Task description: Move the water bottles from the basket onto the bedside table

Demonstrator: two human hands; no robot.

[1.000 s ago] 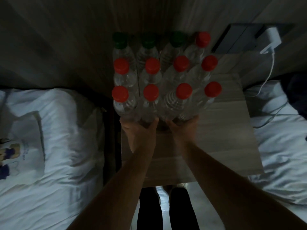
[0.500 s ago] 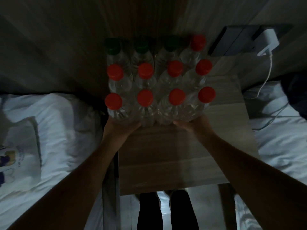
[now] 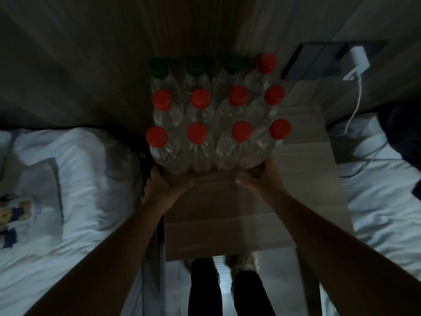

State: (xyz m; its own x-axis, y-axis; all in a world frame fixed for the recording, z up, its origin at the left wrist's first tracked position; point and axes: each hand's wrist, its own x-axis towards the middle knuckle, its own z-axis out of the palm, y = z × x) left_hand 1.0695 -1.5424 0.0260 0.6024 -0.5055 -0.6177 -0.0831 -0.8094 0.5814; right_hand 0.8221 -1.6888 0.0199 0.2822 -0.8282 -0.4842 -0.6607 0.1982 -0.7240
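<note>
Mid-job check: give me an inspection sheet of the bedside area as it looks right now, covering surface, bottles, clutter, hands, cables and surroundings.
Surface: wooden bedside table, near half bare, dimly lit.
Job's things: water bottles upright in a tight block of three rows of four at the far left of the table; nine red caps, three green caps in the back row. No basket in view.
Clutter: nothing seen.
Grippers: left hand at the near left corner of the block, right hand at the near right corner; grip cannot be told.
Cables: white charger in a wall panel, its cable hanging to the right bed.
Surroundings: white bedding both sides; a printed bag on the left bed.
</note>
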